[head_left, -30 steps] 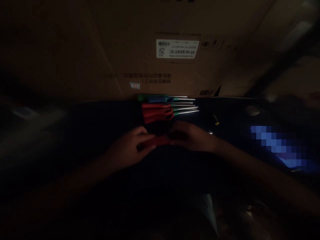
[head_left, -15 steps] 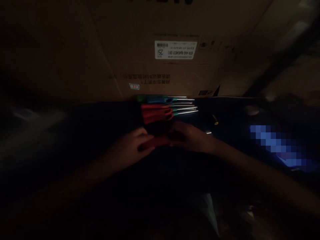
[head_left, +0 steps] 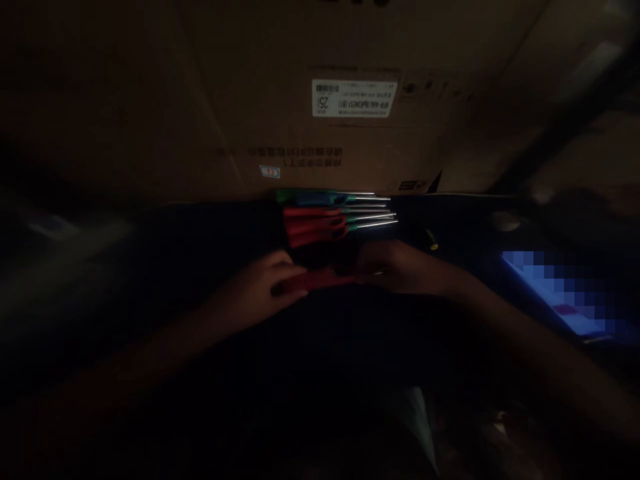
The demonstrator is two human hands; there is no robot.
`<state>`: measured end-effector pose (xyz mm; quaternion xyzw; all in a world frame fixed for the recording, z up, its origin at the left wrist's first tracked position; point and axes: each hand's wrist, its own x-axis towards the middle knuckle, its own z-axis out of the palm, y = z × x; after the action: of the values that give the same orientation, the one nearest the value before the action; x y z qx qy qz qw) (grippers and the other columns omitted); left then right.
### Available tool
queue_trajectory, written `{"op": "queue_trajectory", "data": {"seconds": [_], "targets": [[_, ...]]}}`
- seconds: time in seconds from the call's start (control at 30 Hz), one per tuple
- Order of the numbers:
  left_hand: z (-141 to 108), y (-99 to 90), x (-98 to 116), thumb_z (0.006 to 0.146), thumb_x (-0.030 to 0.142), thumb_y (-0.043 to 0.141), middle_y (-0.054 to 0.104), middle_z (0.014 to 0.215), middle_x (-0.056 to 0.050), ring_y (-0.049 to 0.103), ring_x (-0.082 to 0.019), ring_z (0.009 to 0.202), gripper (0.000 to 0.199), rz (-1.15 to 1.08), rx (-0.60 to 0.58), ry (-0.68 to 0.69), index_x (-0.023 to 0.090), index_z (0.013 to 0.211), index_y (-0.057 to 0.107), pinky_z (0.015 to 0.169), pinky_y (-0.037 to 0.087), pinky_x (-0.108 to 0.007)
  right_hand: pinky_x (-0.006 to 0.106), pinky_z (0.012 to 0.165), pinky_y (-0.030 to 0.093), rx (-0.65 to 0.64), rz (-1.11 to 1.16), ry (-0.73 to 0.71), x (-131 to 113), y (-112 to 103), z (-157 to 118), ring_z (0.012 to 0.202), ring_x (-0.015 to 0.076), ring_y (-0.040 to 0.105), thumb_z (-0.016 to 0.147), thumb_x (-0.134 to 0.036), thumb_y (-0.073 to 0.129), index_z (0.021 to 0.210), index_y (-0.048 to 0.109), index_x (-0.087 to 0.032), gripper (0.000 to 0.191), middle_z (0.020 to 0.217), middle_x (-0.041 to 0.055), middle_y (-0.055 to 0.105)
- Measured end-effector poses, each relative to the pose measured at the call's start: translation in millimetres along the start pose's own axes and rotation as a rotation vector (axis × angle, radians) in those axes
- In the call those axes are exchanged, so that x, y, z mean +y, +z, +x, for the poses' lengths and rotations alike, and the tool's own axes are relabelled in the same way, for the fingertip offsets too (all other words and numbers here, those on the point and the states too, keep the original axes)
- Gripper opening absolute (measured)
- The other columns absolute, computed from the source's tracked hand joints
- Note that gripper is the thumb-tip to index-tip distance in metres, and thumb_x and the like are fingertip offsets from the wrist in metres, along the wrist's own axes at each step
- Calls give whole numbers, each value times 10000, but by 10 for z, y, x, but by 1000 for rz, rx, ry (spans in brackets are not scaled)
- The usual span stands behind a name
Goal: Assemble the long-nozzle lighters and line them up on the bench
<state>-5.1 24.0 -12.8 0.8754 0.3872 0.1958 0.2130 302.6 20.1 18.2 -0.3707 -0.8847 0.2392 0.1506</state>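
Note:
My left hand (head_left: 267, 283) is closed around the handle of a red long-nosed lighter (head_left: 317, 278), which lies crosswise in front of me. My right hand (head_left: 400, 265) has its fingers closed at the lighter's other end, over the nozzle; a thin shiny bit of metal shows by the fingers. Dim light and blur hide the exact grip. Just beyond my hands lie several red lighters (head_left: 313, 230) side by side, metal nozzles pointing right. Behind them are a blue lighter (head_left: 317, 199) and a green lighter (head_left: 287, 195).
A large cardboard box (head_left: 270, 87) with a white label (head_left: 354, 98) stands behind the lighters. A small yellow-ended item (head_left: 432, 241) lies on the dark surface to the right. Farther right glows a blue-lit, pixelated screen (head_left: 560, 300).
My right hand has slid right along the lighter, away from my left hand, exposing more of its red front. The metal tip that stuck out beyond the right hand is now hidden.

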Motion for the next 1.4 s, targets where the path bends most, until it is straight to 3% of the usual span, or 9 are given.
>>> {"op": "queue_trajectory", "data": {"seconds": [0.23, 0.5, 0.67, 0.83, 1.03, 1.4], "targets": [[-4, -3, 49, 905, 437, 661, 647, 1098, -51, 652, -145, 764, 353, 9, 33, -27, 221, 1173, 736, 698, 560, -277, 267, 717, 480, 16, -8, 3, 17, 21, -12, 829, 154, 645, 934, -237, 660, 969, 702, -178, 80, 966, 50, 694], [-15, 3, 56, 949, 473, 596, 625, 1174, -60, 674, -180, 896, 388, 57, 15, -31, 225, 1216, 729, 801, 558, -307, 276, 739, 480, -1, -77, -3, -10, 45, -1, 859, 161, 658, 922, -190, 667, 960, 705, -177, 56, 984, 48, 696], [-31, 7, 103, 981, 437, 560, 638, 1176, -47, 678, -176, 868, 350, 248, -15, -6, 242, 1232, 706, 762, 535, -295, 290, 731, 479, 3, -208, 17, -71, 82, 11, 854, 180, 646, 930, -213, 641, 995, 701, -194, 90, 994, 61, 686], [-33, 19, 108, 968, 371, 575, 657, 1156, -60, 677, -186, 853, 335, 367, 5, 42, 201, 1238, 676, 707, 517, -291, 294, 722, 473, 15, -175, -7, -71, 77, 10, 838, 183, 633, 961, -258, 596, 1017, 650, -205, 93, 982, 60, 675], [-30, 28, 95, 1040, 431, 457, 660, 1075, -48, 671, -168, 860, 334, 242, 36, 86, 199, 1121, 684, 768, 522, -282, 287, 680, 445, 46, -177, 9, -47, 34, -4, 793, 173, 612, 1017, -334, 507, 1006, 575, -185, 165, 957, 68, 658], [-30, -3, 154, 1027, 381, 499, 687, 1021, -30, 676, -167, 868, 258, 94, -2, 84, 216, 1061, 694, 802, 535, -266, 306, 724, 429, 68, -294, -172, -31, 113, 35, 821, 191, 586, 1033, -356, 487, 933, 576, -186, 217, 928, 78, 638]]}}
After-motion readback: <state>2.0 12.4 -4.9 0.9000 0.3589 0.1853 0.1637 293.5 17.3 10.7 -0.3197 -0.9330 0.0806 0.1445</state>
